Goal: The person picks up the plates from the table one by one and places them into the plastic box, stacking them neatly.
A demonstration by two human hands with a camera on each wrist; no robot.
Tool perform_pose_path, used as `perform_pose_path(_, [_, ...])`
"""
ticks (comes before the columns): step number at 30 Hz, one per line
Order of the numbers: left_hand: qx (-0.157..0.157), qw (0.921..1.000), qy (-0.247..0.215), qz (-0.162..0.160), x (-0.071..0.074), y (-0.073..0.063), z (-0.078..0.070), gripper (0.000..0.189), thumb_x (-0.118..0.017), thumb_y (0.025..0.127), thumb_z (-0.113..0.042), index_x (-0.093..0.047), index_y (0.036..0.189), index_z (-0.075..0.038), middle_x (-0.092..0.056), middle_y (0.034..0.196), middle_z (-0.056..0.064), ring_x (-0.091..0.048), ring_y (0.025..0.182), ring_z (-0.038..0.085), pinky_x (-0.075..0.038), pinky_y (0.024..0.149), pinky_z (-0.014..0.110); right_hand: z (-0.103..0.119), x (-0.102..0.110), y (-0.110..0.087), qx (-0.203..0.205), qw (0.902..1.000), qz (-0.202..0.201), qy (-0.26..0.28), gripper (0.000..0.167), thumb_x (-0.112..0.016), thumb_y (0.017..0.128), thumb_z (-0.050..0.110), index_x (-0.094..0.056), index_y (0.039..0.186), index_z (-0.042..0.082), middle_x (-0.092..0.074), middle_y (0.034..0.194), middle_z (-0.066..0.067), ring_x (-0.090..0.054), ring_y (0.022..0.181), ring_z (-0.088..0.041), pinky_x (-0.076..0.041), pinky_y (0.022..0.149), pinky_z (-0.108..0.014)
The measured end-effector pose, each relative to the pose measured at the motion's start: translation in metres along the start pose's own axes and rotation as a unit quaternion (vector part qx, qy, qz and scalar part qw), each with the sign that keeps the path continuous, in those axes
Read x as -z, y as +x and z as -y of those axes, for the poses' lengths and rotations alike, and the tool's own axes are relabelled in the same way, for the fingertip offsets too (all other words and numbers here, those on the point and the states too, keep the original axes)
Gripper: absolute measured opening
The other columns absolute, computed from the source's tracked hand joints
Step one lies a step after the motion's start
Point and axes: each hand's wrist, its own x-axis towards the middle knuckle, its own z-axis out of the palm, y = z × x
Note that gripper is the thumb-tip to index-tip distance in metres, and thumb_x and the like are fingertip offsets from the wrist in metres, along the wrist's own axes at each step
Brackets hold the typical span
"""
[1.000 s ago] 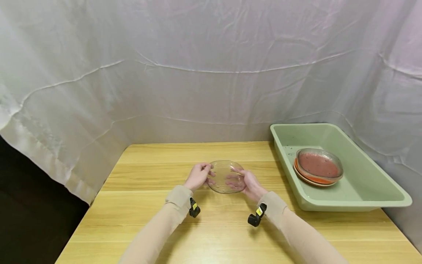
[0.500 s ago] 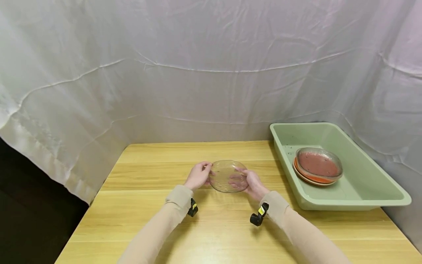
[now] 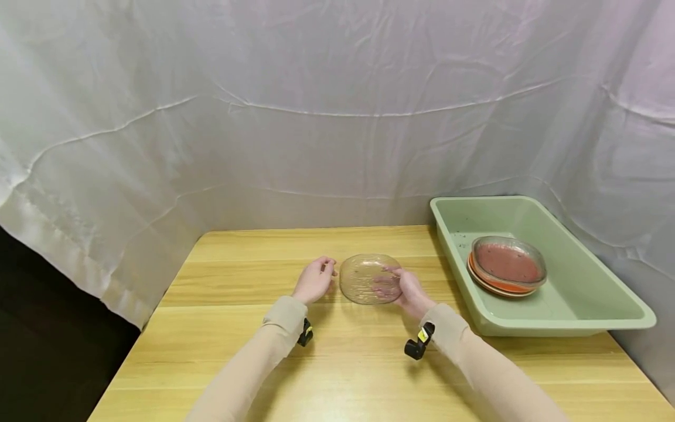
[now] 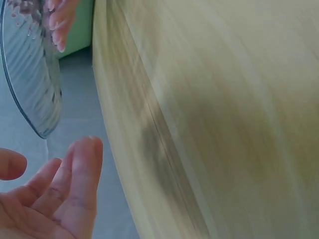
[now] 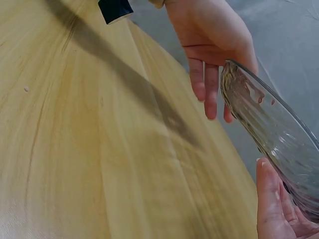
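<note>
A clear glass plate with a rippled surface is held above the table in the head view. My right hand grips its right edge, thumb on top and fingers spread beneath, visible through the glass. Just left of the plate is my left hand, holding nothing. The left wrist view shows that hand's fingers relaxed, with a gap between them and the plate's edge. From the right wrist, the plate appears tilted, with right-hand fingers against its underside.
A green plastic basin stands on the right of the wooden table. Inside it is a stack of plates, orange ones below a clear glass dish with reddish colour showing through. A grey curtain closes off the back and sides.
The left hand has let go of the glass plate and now sits apart from it. My right hand has carried the plate slightly to the right.
</note>
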Motion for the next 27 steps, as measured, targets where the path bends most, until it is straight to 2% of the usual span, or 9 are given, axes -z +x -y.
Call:
perform_pose_path(2, [-0.008, 0.9997, 0.023, -0.007, 0.000, 0.001, 0.000, 0.040, -0.038, 0.109, -0.026, -0.059, 0.133, -0.002, -0.071, 0.110, 0.014, -0.071, 0.093, 0.034, -0.058, 0.072, 0.033, 0.003, 0.002, -0.001, 0.003, 1.0000, 0.005, -0.001, 0.044, -0.027, 0.109, 0.013, -0.030, 0.148, -0.007, -0.077, 0.107, -0.016, -0.075, 0.074, -0.017, -0.064, 0.071, -0.032])
perform_pose_path(6, [-0.023, 0.9970, 0.071, -0.019, -0.001, 0.000, -0.001, 0.040, -0.036, 0.109, -0.026, -0.058, 0.135, -0.005, -0.072, 0.118, 0.012, -0.069, 0.107, 0.030, -0.057, 0.094, 0.043, 0.010, 0.006, -0.004, 0.006, 0.9999, 0.002, 0.012, 0.043, -0.025, 0.109, 0.012, -0.029, 0.147, -0.006, -0.077, 0.104, -0.013, -0.075, 0.075, -0.017, -0.064, 0.070, -0.030])
perform_pose_path(8, [-0.030, 0.9957, 0.084, -0.023, -0.001, -0.001, -0.003, 0.039, -0.036, 0.109, -0.024, -0.058, 0.136, -0.006, -0.071, 0.122, 0.013, -0.068, 0.110, 0.030, -0.056, 0.097, 0.047, 0.014, 0.007, -0.006, 0.009, 0.9998, -0.001, 0.019, 0.043, -0.023, 0.108, 0.011, -0.028, 0.147, -0.005, -0.076, 0.105, -0.013, -0.075, 0.074, -0.016, -0.064, 0.068, -0.029])
perform_pose_path(14, [-0.046, 0.9925, 0.107, -0.037, -0.005, -0.001, -0.006, 0.035, -0.041, 0.107, -0.018, -0.059, 0.135, -0.007, -0.071, 0.121, 0.014, -0.069, 0.098, 0.026, -0.057, 0.087, 0.043, 0.031, 0.011, -0.014, 0.018, 0.9992, -0.016, 0.033, 0.046, -0.021, 0.108, 0.010, -0.023, 0.151, -0.006, -0.074, 0.106, -0.014, -0.075, 0.073, -0.016, -0.064, 0.065, -0.028])
perform_pose_path(20, [-0.066, 0.9875, 0.135, -0.047, -0.013, 0.002, -0.011, 0.034, -0.044, 0.105, -0.017, -0.061, 0.133, -0.008, -0.072, 0.120, 0.012, -0.069, 0.102, 0.026, -0.057, 0.090, 0.043, 0.051, 0.017, -0.022, 0.029, 0.9987, -0.019, 0.038, 0.048, -0.021, 0.109, 0.011, -0.020, 0.154, -0.004, -0.073, 0.102, -0.007, -0.075, 0.076, -0.014, -0.064, 0.070, -0.027])
perform_pose_path(27, [-0.079, 0.9881, 0.129, -0.032, -0.024, 0.005, -0.027, 0.034, -0.045, 0.104, -0.014, -0.059, 0.135, -0.009, -0.070, 0.121, 0.011, -0.068, 0.101, 0.024, -0.058, 0.089, 0.040, 0.077, 0.033, -0.031, 0.030, 0.9987, -0.018, 0.036, 0.051, -0.020, 0.109, 0.016, -0.016, 0.158, 0.002, -0.072, 0.091, 0.003, -0.076, 0.079, -0.013, -0.063, 0.068, -0.026])
